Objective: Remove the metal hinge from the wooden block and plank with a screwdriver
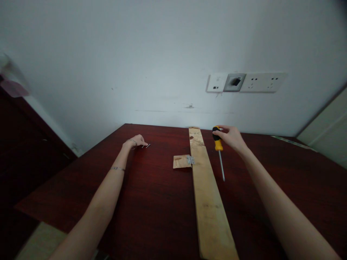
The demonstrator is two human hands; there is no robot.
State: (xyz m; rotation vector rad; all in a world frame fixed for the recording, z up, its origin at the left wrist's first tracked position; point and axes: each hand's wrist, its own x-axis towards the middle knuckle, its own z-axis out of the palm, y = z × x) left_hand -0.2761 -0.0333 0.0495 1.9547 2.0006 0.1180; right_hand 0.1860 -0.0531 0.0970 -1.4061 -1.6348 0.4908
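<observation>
Plank [210, 195] between right hand [230, 137], closed around screwdriver [218, 145], and left hand [138, 140] at screws [148, 146], grip unclear.

Lettering, labels, brands, numbers: we are reading none. Wall socket plates [261, 86]: we are noticing one faint mark [217, 79] on the leftmost, too small to read. Screwdriver [218, 145], handle: we are making out no brand.

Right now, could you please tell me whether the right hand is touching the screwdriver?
Touching: the head view shows the right hand holding the screwdriver, with its thumb lying across the black part.
</observation>
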